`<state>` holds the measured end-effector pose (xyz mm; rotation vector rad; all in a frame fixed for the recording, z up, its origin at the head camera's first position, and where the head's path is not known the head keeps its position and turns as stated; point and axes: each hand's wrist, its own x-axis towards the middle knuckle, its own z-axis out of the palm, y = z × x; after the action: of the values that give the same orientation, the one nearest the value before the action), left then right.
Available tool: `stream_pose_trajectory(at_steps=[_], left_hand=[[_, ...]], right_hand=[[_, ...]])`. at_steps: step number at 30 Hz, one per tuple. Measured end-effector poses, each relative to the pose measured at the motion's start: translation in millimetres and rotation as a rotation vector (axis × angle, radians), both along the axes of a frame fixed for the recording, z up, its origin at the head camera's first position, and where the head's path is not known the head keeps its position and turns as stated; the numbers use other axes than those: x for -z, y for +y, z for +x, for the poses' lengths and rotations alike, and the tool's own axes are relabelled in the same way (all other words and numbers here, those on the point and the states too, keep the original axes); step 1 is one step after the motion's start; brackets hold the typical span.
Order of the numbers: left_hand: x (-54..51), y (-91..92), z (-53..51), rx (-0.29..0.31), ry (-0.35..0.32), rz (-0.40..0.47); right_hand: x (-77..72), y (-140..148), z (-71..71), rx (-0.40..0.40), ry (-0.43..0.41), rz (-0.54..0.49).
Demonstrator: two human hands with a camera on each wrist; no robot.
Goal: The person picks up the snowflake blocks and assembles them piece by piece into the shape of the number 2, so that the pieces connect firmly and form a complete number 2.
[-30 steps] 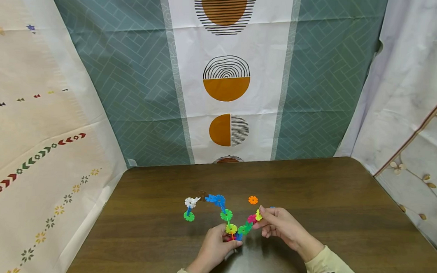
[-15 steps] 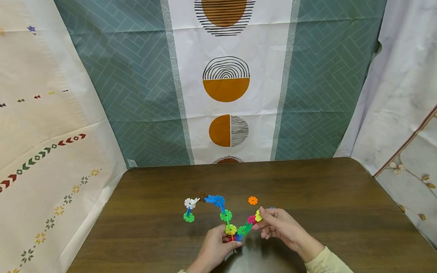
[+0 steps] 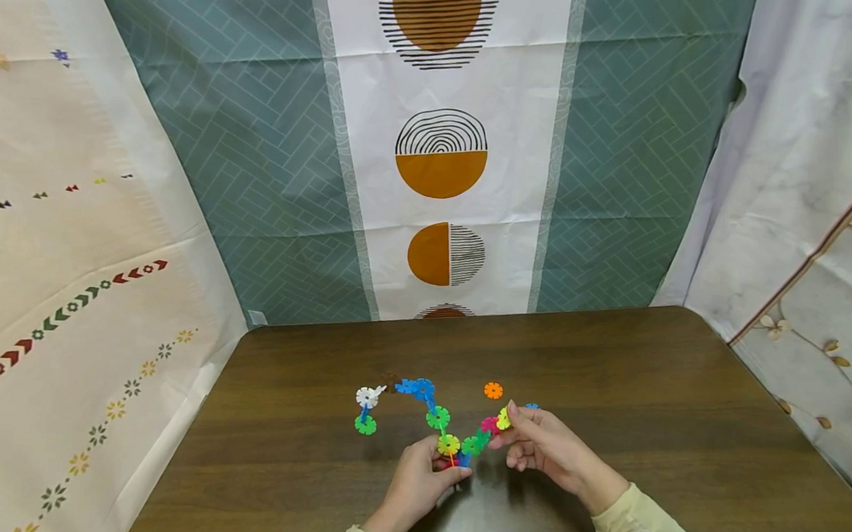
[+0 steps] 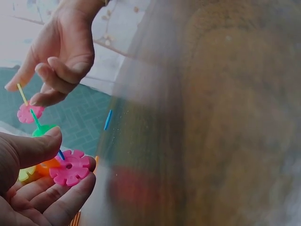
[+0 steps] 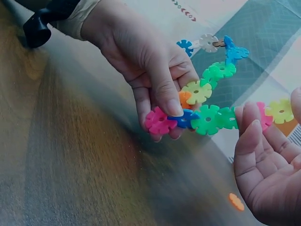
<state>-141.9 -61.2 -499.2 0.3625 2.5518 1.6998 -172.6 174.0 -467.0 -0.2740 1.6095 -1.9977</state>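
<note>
A chain of colourful notched plastic discs (image 3: 438,418) curves above the table in the head view, from a green disc (image 3: 365,425) at its left end to a yellow disc (image 3: 503,419) at its right. My left hand (image 3: 418,484) grips it at the low bend; in the right wrist view the thumb presses on a blue disc (image 5: 184,117) beside a pink one (image 5: 160,121). At the right end my right hand (image 3: 549,453) pinches the yellow disc, next to another pink disc (image 5: 265,117). My fingers hide part of both grip spots.
A loose orange disc (image 3: 493,390) lies on the brown wooden table (image 3: 299,484) beyond the chain. Just behind my right hand a blue disc (image 3: 532,405) peeks out. Patterned cloths (image 3: 620,148) hang around the table's far side and flanks.
The chain's left part has shifted slightly left. My right hand has moved a touch left, and more of the blue disc behind it shows. Both hands keep their hold.
</note>
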Motion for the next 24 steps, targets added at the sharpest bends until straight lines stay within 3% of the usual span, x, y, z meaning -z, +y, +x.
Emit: stream_pose_trajectory(at_steps=[24], left_hand=[[1.3, 2.7, 3.5, -0.026, 0.007, 0.006]], right_hand=[[4.3, 0.5, -1.3, -0.006, -0.05, -0.022]])
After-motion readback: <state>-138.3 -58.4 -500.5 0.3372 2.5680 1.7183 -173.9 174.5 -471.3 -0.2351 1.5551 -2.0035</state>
